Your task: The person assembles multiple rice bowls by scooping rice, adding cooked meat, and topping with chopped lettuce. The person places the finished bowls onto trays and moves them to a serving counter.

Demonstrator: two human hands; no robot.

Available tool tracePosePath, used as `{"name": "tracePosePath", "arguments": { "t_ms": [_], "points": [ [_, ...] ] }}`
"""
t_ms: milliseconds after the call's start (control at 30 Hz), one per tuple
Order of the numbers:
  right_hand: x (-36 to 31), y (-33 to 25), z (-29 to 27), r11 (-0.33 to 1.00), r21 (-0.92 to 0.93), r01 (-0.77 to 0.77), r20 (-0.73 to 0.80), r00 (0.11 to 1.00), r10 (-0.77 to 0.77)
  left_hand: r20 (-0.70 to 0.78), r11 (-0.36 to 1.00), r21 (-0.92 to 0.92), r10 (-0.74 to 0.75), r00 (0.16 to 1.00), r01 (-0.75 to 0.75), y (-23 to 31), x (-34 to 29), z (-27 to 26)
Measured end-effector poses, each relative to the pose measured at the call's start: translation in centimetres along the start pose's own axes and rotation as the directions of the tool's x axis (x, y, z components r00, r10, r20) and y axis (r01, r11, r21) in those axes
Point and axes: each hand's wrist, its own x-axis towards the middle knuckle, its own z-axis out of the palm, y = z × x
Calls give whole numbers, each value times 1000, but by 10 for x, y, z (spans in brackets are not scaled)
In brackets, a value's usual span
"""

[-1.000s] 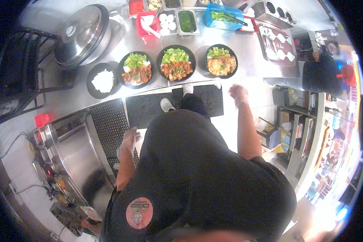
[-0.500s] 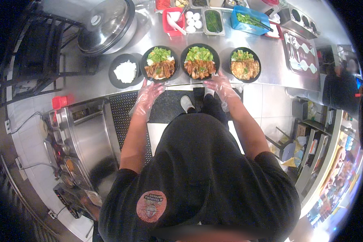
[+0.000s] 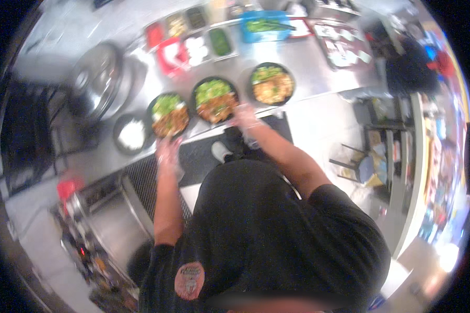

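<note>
On the table (image 3: 313, 73), broad free room is lying between the end bowl (image 3: 278, 103) and the tray (image 3: 326, 48). A smaller gap is separating the end bowl from the third bowl (image 3: 195, 96). Behind these bowls an open strip is running, and the red tub (image 3: 165, 60) and the blue bin (image 3: 266, 36) are bounding it. The rice bowl (image 3: 117, 136) and the second bowl (image 3: 151, 113) are standing close together, and the pot (image 3: 93, 83) is obstructing the left. In front, the left hand (image 3: 167, 150) and right hand (image 3: 245, 118) are blocking the second and third bowls.
</note>
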Motion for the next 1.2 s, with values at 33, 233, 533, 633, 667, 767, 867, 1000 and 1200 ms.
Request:
{"name": "tracePosePath", "arguments": {
  "t_ms": [33, 233, 533, 633, 667, 767, 867, 1000, 1200],
  "points": [
    [-8, -29, -23, 936, -338, 98, 72, 994, -78, -22, 986, 156, 71, 997, -67, 1, -14, 0],
    [-53, 9, -50, 818, 575, -19, -155, 979, 132, 113, 880, 393, 242, 964, -267, 18, -103, 74],
    [-170, 46, -298, 172, 974, -147, 32, 843, 537, 66, 923, 370, 86, 994, -104, 24, -181, 200],
    [-168, 158, -352, 112, 992, -64, -25, 761, 649, 33, 864, 494, 93, 995, -97, -12, -167, 255],
    [-162, 209, -360, 140, 990, -32, -71, 736, 674, 19, 826, 557, 85, 996, -82, -24, -160, 274],
    [-155, 300, -424, 194, 979, -62, -109, 645, 757, 171, 921, 369, 66, 983, -126, -75, -150, 338],
    [-132, 411, -458, 197, 979, 47, -184, 608, 773, 200, 912, 392, 39, 979, -116, -125, -144, 408],
    [-105, 517, -496, 877, -71, -476, -532, 761, 371, 153, 939, 345, -39, 987, -17, -180, -148, 480],
    [-39, 625, -528, 393, 917, -73, -267, 621, 737, 194, 881, 472, -71, 979, -30, -253, -145, 590]
  ]
}}
